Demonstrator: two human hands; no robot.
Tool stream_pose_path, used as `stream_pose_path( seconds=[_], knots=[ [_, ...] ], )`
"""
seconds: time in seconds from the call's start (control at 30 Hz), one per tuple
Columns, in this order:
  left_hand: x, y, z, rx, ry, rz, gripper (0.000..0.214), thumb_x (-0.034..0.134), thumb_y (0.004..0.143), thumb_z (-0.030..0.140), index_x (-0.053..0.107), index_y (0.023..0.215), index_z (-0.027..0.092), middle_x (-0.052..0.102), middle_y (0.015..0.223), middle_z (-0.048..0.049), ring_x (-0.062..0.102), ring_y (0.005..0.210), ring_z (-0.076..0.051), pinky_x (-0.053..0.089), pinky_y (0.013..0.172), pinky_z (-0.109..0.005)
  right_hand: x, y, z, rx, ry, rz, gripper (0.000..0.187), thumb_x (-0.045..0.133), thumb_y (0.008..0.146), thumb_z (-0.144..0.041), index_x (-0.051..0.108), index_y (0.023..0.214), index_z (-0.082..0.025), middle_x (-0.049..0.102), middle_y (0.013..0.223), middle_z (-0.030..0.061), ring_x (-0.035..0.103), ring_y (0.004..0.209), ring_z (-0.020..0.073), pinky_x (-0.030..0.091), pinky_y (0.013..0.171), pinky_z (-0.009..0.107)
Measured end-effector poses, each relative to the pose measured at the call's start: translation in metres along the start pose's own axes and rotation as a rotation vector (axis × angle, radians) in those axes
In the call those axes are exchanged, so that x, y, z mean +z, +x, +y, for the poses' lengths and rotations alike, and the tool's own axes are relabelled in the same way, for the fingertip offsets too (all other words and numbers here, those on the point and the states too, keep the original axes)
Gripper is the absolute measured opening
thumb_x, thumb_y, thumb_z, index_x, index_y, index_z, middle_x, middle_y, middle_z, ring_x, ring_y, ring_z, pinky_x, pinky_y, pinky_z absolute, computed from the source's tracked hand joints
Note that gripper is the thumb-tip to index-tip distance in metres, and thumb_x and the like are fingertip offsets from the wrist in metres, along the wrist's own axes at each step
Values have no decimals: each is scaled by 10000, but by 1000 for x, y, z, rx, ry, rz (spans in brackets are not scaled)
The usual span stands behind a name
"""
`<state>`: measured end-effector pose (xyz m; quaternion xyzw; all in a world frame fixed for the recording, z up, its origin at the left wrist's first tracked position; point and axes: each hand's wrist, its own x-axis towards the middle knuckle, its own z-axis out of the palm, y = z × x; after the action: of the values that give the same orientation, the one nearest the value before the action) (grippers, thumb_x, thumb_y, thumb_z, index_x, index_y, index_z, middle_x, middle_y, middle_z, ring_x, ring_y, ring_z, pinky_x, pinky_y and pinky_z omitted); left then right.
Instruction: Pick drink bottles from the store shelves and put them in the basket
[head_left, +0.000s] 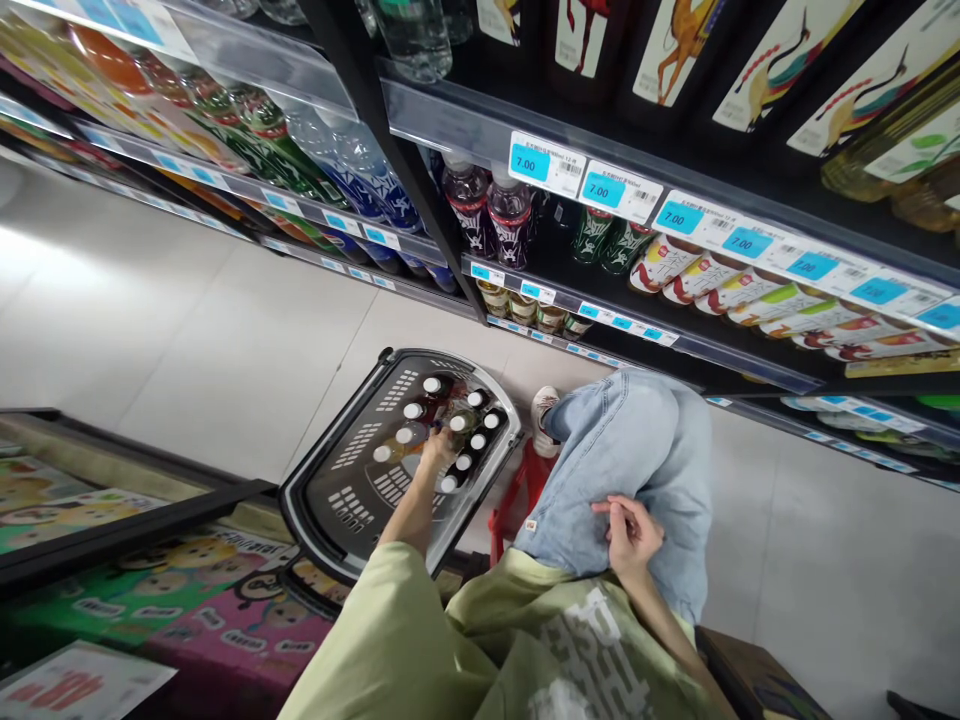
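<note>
White-capped plastic bottles, some dark, some amber (413,410): caps up inside a grey-and-black plastic shopping basket with a slotted floor (322,490), set on pale floor tiles (195,250)

Left hand (439,447): down inside the basket, fingers in among the caps, touching or just beside a bottle near the middle; cannot tell whether closed round it. Right hand (634,535): over light-blue denim trousers (637,440), fingers loosely bent, thumb near the index finger, nothing visible in the grasp

Progress, judged from the layout: ten white caps countable, all already in the basket, four along the left, six in a looser group to the right. Slotted floor showing beside them, so apparently room to spare; whether any more to add or shift, not tellable

Near the basket: white shoe (545,405), red frame-like object (534,470), partly hidden, use unclear

Farther out: black shelving (354,70) with blue-and-white price tags (544,163), some reading 7.00. Dark purple bottles (511,215) and green bottles (592,235) on a lower tier, tall bottles with crane labels (787,60) above. Opposite side: green-and-pink cartons with cartoon figures (187,580)
</note>
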<state>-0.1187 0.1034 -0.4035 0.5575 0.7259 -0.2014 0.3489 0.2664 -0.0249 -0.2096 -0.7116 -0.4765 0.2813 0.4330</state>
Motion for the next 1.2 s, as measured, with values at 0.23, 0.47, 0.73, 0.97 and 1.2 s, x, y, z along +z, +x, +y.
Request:
stream_pose_path(
  seconds=[0.23, 0.47, 0.73, 0.97, 1.2],
  knots=[
    [-18, -5, -2, -58, 20, -29, 434, 677, 802, 204, 678, 1234, 159, 759, 1163, -179, 759, 1102, -322, 583, 924, -367, 2, 1, 0, -32, 40, -12, 280, 619, 1041, -413, 767, 949, -193, 815, 738, 69, 626, 395, 170, 580, 497, 310],
    [-89, -24, -3, -112, 84, 139, 321, 549, 946, 341, 734, 1123, 148, 749, 1205, -240, 747, 1144, -374, 575, 914, -415, 5, 5, -4, -32, 109, -35, 326, 599, 1046, -453, 760, 940, -191, 820, 750, 75, 610, 393, 156, 551, 473, 290],
    [-195, -55, 60, 124, 123, 479, 253, 477, 947, 282, 710, 989, 194, 759, 888, -129, 751, 933, -298, 526, 811, -335, 5, 9, -13, -51, 235, -89, 296, 579, 1050, -417, 746, 946, -195, 834, 799, 73, 648, 468, 157, 526, 499, 279],
    [-263, -64, 190, 587, 44, 647, 318, 538, 855, 180, 706, 1125, 171, 775, 958, -78, 732, 968, -238, 560, 969, -334, 2, 15, -20, -50, 352, -188, 279, 584, 1039, -421, 753, 962, -213, 840, 842, 51, 652, 493, 153, 552, 522, 265],
    [-316, -47, 303, 896, 193, 677, 773, 624, 864, 199, 410, 1591, 50, 415, 1679, -243, 422, 1547, -365, 363, 1292, -502, -4, 15, -17, -39, 418, -280, 265, 561, 1057, -400, 752, 1048, -216, 848, 929, 56, 705, 578, 161, 570, 560, 255]
  ],
)
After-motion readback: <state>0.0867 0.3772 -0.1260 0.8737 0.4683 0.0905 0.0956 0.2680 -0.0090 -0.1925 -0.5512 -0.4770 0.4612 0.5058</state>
